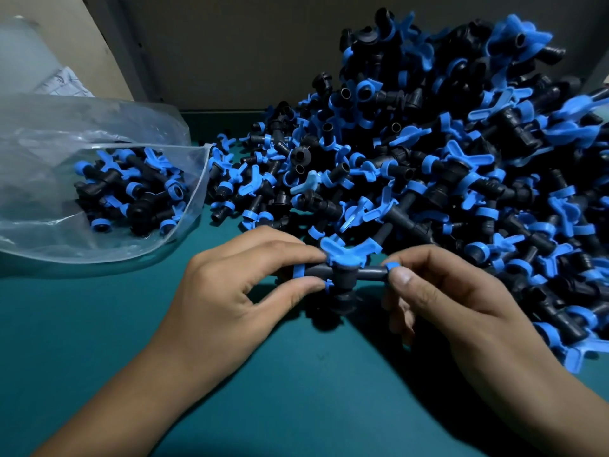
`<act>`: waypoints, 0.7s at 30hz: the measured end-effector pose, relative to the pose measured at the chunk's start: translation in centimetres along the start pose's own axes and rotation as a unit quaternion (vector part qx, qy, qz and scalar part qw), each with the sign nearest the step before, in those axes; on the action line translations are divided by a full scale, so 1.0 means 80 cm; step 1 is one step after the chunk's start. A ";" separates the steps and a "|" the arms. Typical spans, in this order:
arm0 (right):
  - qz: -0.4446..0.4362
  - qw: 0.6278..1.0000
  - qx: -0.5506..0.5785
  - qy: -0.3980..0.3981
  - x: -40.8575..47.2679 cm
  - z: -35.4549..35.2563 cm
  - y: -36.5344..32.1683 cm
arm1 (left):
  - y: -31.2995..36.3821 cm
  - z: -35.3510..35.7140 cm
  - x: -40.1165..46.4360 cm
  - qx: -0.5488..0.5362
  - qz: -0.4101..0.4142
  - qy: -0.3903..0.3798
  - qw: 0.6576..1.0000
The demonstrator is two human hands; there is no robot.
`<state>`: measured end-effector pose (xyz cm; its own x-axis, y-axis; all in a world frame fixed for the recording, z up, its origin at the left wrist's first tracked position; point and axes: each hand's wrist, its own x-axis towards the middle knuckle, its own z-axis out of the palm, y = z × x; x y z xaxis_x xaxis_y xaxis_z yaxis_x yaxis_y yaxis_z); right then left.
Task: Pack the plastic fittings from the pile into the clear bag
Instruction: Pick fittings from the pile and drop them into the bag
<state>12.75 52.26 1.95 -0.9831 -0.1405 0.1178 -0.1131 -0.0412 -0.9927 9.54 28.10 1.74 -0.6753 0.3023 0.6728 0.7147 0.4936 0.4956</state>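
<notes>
left hand point(230, 291), right hand point(438, 291) pinch one fitting point(342, 275) | clear bag point(49, 133): part-filled with fittings

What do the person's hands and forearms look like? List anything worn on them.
Nothing is worn. The left hand and the right hand are both bare: no gloves, rings, watch or bands show. The forearms are bare too, down to the bottom edge of the picture, with no sleeve in view. The fingernails that show are short and unpainted. No marks or bandages can be seen.
</notes>
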 end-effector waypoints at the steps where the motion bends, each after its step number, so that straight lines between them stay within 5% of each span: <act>1: 0.006 1.000 -0.017 0.004 0.000 -0.001 0.000 | 0.000 0.000 0.000 0.002 0.005 -0.002 1.000; 11: 0.006 0.999 -0.005 -0.040 0.003 -0.004 0.005 | -0.001 -0.004 0.000 0.007 -0.001 0.014 1.000; 21: 0.024 1.000 -0.013 0.007 0.001 -0.004 0.000 | 0.002 -0.001 0.000 -0.018 -0.010 0.006 1.000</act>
<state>12.63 52.60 1.97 -0.9894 -0.1276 0.0695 -0.0690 -0.0080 -0.9976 9.69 28.07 1.85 -0.6878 0.2830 0.6684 0.7070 0.4699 0.5286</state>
